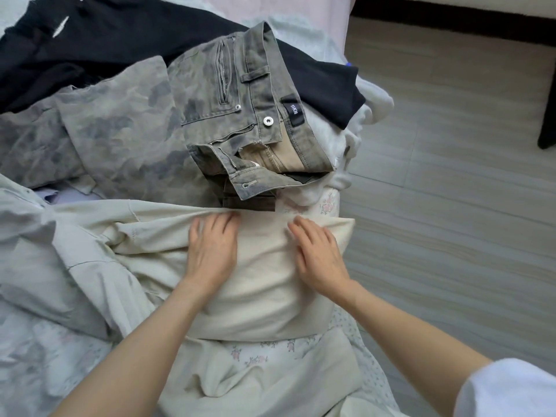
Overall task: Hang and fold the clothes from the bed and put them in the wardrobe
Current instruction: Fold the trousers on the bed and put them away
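Both hands lie flat on a cream, soft cotton garment (pixel 264 284) spread at the near corner of the bed: the left hand (pixel 212 251) and the right hand (pixel 320 257) rest side by side, fingers straight and spread, pressing the cloth down rather than gripping it. The garment looks partly folded, its right part squared into a neat panel under the palms while its left part still trails in loose creases toward a pale grey-white crumpled shirt (pixel 36 245). By my reading the task is at an early stage: nothing here is on a hanger, the wardrobe is not in view, and most of the pile is untouched. Just beyond the fingertips lies a pair of grey-green camouflage denim trousers (pixel 180 121), fly open, waistband toward the bed edge. Behind them sits a black knit garment (pixel 99 40), and a white fleecy piece (pixel 370 103) hangs over the side. The bed itself, in a floral-print pale sheet (pixel 258 353), ends just to the right of the right hand, where it drops to grey wood-look floor (pixel 451 206). Room for the next fold seems best toward the person and leftward over the loose cloth; rightward there is no support, and forward the trousers touch or nearly touch the cream fabric.
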